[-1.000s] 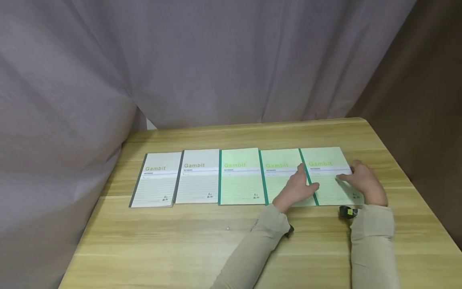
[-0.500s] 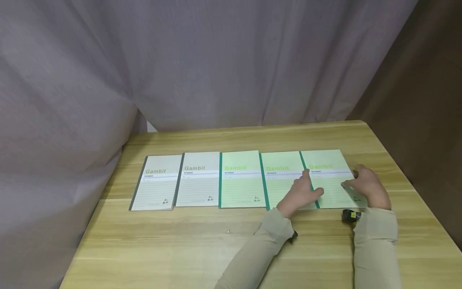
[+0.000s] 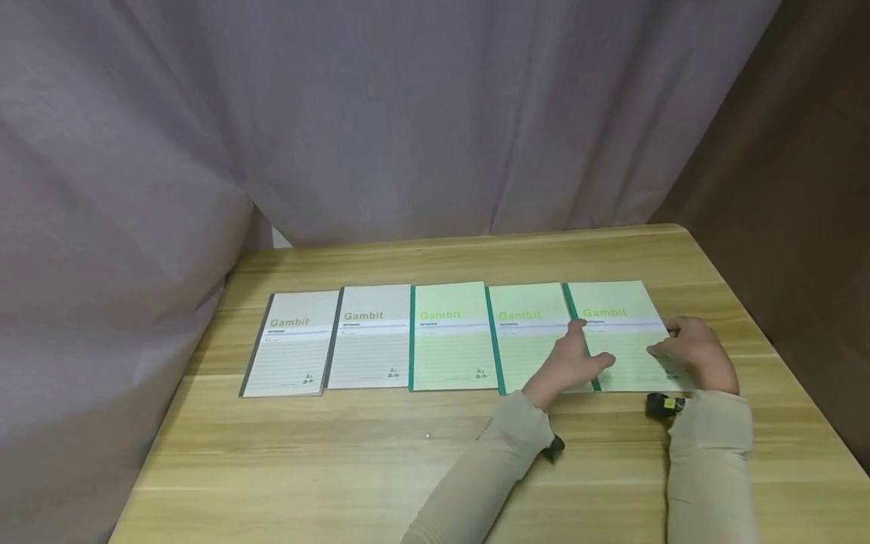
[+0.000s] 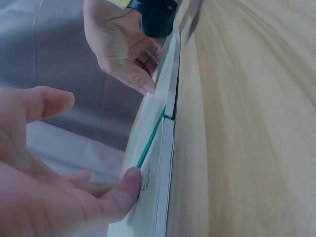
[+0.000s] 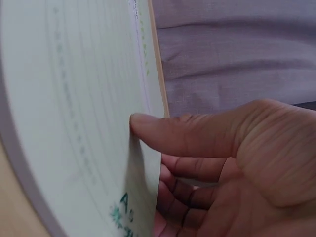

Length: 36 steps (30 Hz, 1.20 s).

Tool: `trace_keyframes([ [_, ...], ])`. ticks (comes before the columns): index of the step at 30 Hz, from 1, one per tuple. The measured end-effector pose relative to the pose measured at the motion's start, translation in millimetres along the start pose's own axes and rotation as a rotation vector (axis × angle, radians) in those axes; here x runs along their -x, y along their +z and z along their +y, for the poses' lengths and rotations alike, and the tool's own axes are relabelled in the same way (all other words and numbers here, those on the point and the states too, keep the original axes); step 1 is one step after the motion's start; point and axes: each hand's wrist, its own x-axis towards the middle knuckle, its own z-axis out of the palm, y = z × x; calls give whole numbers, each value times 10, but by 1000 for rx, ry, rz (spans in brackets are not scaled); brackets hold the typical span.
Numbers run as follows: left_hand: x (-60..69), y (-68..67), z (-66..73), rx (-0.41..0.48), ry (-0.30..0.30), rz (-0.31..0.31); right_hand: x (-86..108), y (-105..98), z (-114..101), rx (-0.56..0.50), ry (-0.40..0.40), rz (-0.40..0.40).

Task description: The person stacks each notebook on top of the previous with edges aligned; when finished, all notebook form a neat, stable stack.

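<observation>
Several Gambit notebooks lie side by side in a row. Two on the left are white with dark spines: a leftmost one [image 3: 288,355] and its neighbour [image 3: 370,347]. Three pale green ones with green spines follow: a middle one [image 3: 451,347], a fourth [image 3: 526,302] and the rightmost notebook [image 3: 612,298]. My left hand [image 3: 560,366] touches the covers near the rightmost spine, fingers mostly straight and thumb spread. My right hand [image 3: 700,355] grips the rightmost notebook's right edge. In the right wrist view its thumb [image 5: 173,131] lies on the cover, with the other fingers curled at the edge, partly hidden.
The notebooks lie on a wood-grain table [image 3: 306,468], whose right edge runs down beside the right arm. A grey curtain [image 3: 381,121] hangs behind it. Black wrist cameras [image 3: 659,406] sit at both cuffs.
My right hand has shifted slightly right and towards me along the rightmost notebook's edge. That notebook seems to have slid a little to the right. My left hand has moved slightly right.
</observation>
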Motion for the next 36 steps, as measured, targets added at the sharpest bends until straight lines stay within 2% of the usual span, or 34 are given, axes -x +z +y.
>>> trace_keyframes([
  [6, 10, -25, 29, 115, -43, 48, 39, -62, -79, -46, 92, -34],
  [9, 6, -7, 32, 164, -53, 57, 69, -77, -86, -52, 112, -29],
  [16, -16, 11, 28, 241, -36, 72, 87, -99, -82, -6, 46, 10],
  [21, -23, 0, -6, 315, -51, 102, 68, -99, -36, -29, 33, -15],
  [28, -35, -15, -18, 398, -51, 35, 85, -197, 20, 33, -29, -19],
  [36, -38, -50, -30, 438, -54, 41, 105, -238, -3, 54, -3, -41],
])
